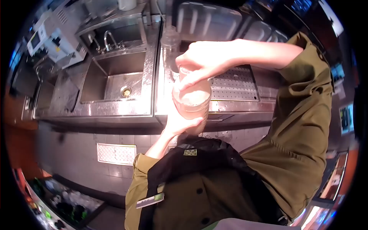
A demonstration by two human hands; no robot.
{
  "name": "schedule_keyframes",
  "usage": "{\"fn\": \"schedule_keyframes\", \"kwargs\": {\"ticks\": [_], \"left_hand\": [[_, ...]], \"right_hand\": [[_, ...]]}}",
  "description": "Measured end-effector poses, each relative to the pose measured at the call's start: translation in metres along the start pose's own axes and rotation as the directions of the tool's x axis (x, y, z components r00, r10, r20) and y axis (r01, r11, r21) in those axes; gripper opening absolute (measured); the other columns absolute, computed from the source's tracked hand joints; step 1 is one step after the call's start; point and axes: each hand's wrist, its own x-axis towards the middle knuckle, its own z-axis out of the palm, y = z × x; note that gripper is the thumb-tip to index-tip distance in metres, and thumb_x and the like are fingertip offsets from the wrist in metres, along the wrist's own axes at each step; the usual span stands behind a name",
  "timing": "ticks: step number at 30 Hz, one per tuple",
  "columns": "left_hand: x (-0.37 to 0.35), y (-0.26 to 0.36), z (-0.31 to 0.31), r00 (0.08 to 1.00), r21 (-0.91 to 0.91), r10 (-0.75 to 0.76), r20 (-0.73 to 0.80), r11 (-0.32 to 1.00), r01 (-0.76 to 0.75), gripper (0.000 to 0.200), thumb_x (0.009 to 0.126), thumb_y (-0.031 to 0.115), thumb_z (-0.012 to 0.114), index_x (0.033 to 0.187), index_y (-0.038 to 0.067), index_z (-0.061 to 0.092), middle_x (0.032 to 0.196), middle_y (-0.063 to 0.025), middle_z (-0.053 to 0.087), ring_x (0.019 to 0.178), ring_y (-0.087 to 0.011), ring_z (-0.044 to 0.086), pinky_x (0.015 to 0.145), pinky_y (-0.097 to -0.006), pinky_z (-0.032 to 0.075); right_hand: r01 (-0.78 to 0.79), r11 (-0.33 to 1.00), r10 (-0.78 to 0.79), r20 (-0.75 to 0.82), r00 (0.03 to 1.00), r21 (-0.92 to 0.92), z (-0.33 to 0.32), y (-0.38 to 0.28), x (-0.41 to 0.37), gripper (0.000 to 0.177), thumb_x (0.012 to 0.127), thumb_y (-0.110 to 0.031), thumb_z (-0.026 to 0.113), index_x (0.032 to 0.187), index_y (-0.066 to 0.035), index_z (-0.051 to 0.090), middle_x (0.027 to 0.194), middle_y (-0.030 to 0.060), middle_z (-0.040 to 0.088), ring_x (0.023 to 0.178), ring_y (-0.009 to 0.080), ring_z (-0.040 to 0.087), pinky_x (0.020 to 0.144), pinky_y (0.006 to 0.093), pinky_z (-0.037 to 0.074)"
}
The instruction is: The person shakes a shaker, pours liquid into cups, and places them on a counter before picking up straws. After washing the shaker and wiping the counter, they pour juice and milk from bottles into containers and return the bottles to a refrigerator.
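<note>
In front of my chest, both hands are on a shaker [193,100], a rounded translucent vessel with pale contents. My left hand [180,122] wraps round its lower side, the thumb lying across the front. From above, my right hand [205,59] closes over the narrow top, with fingers curled and thumb down along the shoulder. That grip hides most of the lid. A clear plastic vessel [170,42] stands on the counter just behind the shaker.
To the left is a steel sink [115,74] with a faucet [109,40] and a white machine [57,40] beyond. A perforated drain tray [235,86] lies right of the shaker. Clear-lidded bins [209,21] line the back. A metal floor plate [116,153] lies below.
</note>
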Motion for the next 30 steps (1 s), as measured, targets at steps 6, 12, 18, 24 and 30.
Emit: {"fn": "schedule_keyframes", "kwargs": {"ticks": [6, 12, 18, 24, 30], "left_hand": [[0.028, -0.003, -0.023, 0.975, 0.481, 0.053, 0.217, 0.863, -0.154, 0.130, 0.049, 0.032, 0.087, 0.140, 0.004, -0.001, 0.137, -0.0227, 0.021, 0.126, -0.0332, 0.031, 0.103, -0.0449, 0.030], [0.091, 0.018, -0.037, 0.912, 0.573, -0.038, 0.409, 0.788, -0.225, 0.130, 0.050, 0.022, 0.088, 0.140, 0.008, -0.005, 0.139, -0.0233, 0.021, 0.129, -0.0332, 0.028, 0.104, -0.0474, 0.029], [0.114, 0.029, -0.029, 0.941, 0.387, -0.268, 0.207, 0.906, 0.173, 0.132, 0.046, 0.032, 0.089, 0.140, 0.001, 0.001, 0.139, -0.0215, 0.023, 0.132, -0.0308, 0.023, 0.108, -0.0428, 0.023], [0.134, -0.013, -0.072, 0.908, 0.395, -0.344, 0.240, 0.889, 0.233, 0.127, 0.050, 0.030, 0.084, 0.141, 0.002, 0.001, 0.142, -0.0190, 0.018, 0.133, -0.0298, 0.020, 0.108, -0.0412, 0.020], [0.157, -0.033, -0.095, 0.781, 0.302, -0.548, 0.299, 0.831, 0.467, 0.113, 0.056, 0.015, 0.080, 0.141, 0.006, 0.006, 0.138, -0.0151, 0.026, 0.129, -0.0262, 0.027, 0.104, -0.0396, 0.029]], "right_hand": [[0.155, 0.980, -0.151, 0.037, 0.988, -0.124, 0.010, 0.026, -0.048, 0.019, 0.088, -0.014, 0.047, 0.095, 0.004, 0.050, 0.084, 0.0176, 0.057, 0.075, 0.0294, 0.058, 0.062, 0.0358, 0.050], [0.412, 0.706, -0.664, -0.336, 0.668, -0.576, 0.025, 0.097, -0.074, 0.029, 0.075, -0.009, 0.060, 0.100, 0.002, 0.051, 0.089, 0.0183, 0.057, 0.077, 0.0276, 0.061, 0.059, 0.0329, 0.054], [0.277, 0.881, -0.473, -0.673, 0.568, -0.384, 0.025, 0.177, -0.111, 0.040, 0.071, 0.001, 0.061, 0.108, -0.004, 0.049, 0.108, 0.0165, 0.052, 0.096, 0.0280, 0.058, 0.072, 0.0340, 0.054], [0.047, 0.870, 0.448, -0.828, 0.337, 0.490, 0.202, 0.271, -0.090, 0.046, 0.069, -0.007, 0.065, 0.112, -0.002, 0.049, 0.104, 0.0171, 0.055, 0.098, 0.0308, 0.055, 0.084, 0.0362, 0.044], [-0.314, 0.568, 0.816, -0.569, 0.098, 0.761, 0.358, 0.284, -0.051, 0.078, 0.063, -0.022, 0.078, 0.126, 0.001, 0.039, 0.112, 0.0199, 0.055, 0.106, 0.0372, 0.050, 0.093, 0.0424, 0.038]]}}
